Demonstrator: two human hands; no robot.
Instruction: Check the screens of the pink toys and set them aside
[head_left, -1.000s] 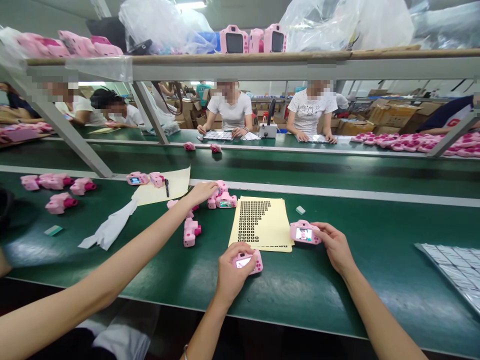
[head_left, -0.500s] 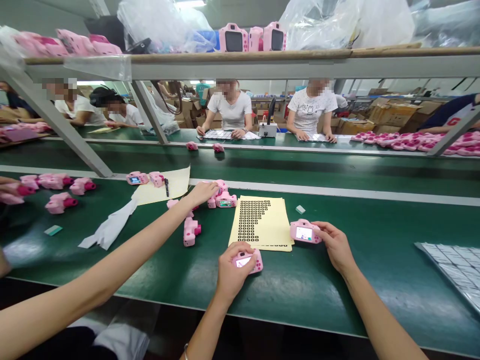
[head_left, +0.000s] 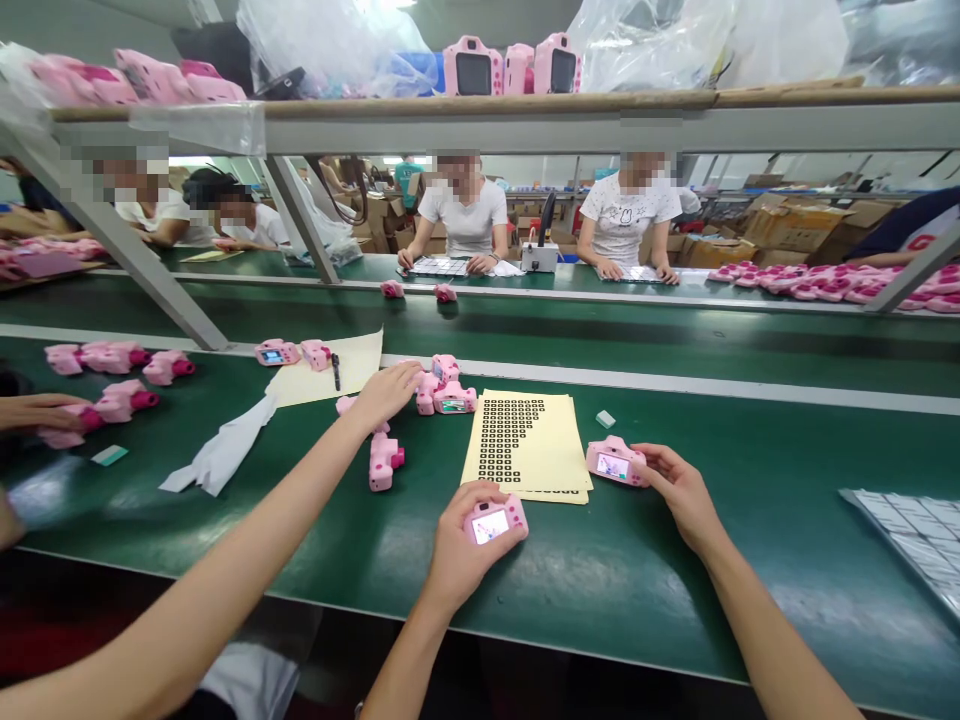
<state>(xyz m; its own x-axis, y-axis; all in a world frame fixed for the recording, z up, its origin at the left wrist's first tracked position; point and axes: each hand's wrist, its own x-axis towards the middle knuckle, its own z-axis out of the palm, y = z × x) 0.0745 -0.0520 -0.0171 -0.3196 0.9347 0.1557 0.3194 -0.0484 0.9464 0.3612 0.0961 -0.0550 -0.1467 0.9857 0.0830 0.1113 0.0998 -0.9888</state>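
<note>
My left hand (head_left: 459, 548) is closed around a small pink toy camera (head_left: 496, 521) with its screen lit, held just above the green table (head_left: 600, 570) near the front edge. My right hand (head_left: 679, 490) rests at the right, fingers curled on a second pink toy camera (head_left: 616, 462) that stands on the table with its screen on. Between the two lies a yellow sheet of black stickers (head_left: 525, 440). A co-worker's arm reaches in from the lower left, and that hand (head_left: 386, 392) is beside a cluster of pink cameras (head_left: 446, 392).
Another pink camera (head_left: 384, 463) lies left of the sheet, with a white cloth (head_left: 221, 452) and more cameras (head_left: 112, 358) further left. A second co-worker's hand (head_left: 45, 412) holds a camera at the far left. A grey tray (head_left: 911, 520) lies right. People work across the conveyor.
My left hand has tilted its camera so the screen shows. The reaching co-worker's hand drew back slightly from the cluster. A hand with a pink camera came in at the far left.
</note>
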